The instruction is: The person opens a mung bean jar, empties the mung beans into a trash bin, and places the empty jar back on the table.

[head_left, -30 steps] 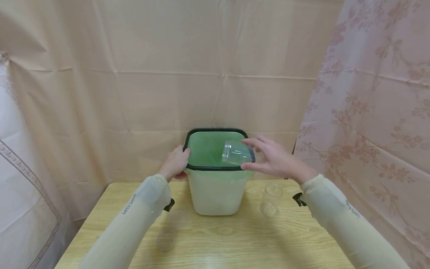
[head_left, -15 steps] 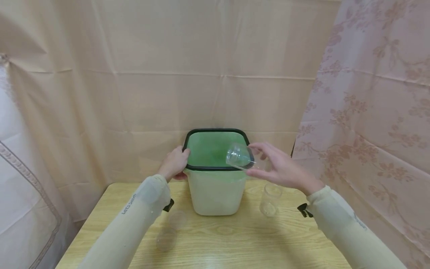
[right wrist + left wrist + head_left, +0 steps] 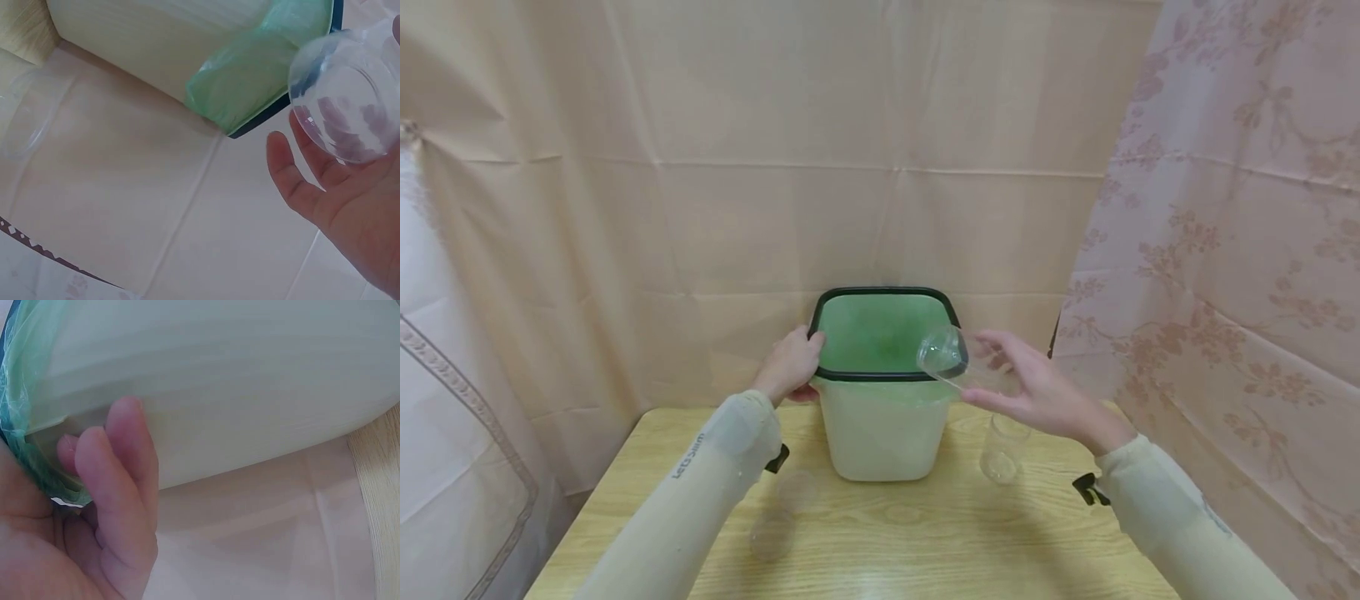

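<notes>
A whitish bin [image 3: 883, 437] with a green bag liner [image 3: 868, 333] and a black rim [image 3: 880, 377] stands on the table. My left hand [image 3: 790, 365] holds its left rim, with the thumb on top. In the left wrist view, the fingers [image 3: 115, 481] curl below the liner's edge along the outer wall. My right hand [image 3: 1041, 387] grips a clear plastic jar [image 3: 946, 354] by its base end. The jar is tilted, its mouth towards the left, over the right part of the rim. In the right wrist view, its round base [image 3: 340, 100] shows in the hand.
Another clear jar [image 3: 1002, 458] stands upright on the wooden table [image 3: 895, 550], right of the bin and below my right hand. Two faint clear round pieces [image 3: 772, 535], perhaps lids, lie beside my left forearm. Beige cloth [image 3: 760, 225] hangs behind.
My right hand has drawn back to the right and down with the jar, from above the bin's opening to the rim's right side. The left hand has kept its hold on the rim.
</notes>
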`<state>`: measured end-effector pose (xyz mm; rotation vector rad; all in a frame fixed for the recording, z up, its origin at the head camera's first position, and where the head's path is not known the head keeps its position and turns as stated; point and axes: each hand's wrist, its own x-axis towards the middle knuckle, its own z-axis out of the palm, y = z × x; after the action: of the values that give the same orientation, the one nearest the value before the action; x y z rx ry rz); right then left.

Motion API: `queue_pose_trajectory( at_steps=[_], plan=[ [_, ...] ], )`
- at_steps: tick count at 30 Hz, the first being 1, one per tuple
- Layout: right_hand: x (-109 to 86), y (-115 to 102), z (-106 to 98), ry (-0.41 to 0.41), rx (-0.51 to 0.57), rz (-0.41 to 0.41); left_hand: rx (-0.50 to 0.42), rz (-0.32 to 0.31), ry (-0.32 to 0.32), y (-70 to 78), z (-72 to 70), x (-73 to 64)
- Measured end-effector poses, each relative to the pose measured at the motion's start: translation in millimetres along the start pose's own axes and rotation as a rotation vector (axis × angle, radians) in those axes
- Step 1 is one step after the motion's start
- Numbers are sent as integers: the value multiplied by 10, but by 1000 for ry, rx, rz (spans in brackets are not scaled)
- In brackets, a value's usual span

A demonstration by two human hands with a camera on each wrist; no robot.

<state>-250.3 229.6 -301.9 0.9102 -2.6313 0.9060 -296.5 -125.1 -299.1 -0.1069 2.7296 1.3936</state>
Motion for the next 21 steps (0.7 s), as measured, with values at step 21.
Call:
queue_pose_trajectory(
  at_steps=[21],
  plan=[
    [-172,119,150,-75,62,2,-6,13,-4,16,-10,-39]
  ],
)
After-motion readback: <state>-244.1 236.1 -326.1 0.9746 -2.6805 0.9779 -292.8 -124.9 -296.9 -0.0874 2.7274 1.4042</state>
